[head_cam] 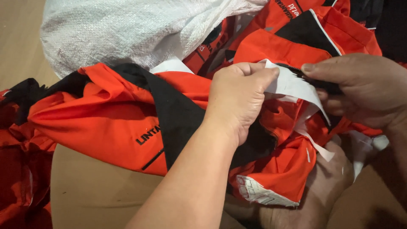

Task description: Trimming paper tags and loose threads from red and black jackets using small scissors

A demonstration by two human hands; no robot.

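Observation:
An orange and black garment lies bunched across my lap. My left hand pinches a white strip of backing paper or fabric at its upper left end. My right hand grips the same area from the right, fingers closed on a black edge of the garment beside the white strip. The strip hangs down between the two hands toward a white torn piece at the garment's lower hem.
A white woven sack sits at the back, with more orange and black garments spilling from it. Another heap of orange cloth lies at the left on a brown floor.

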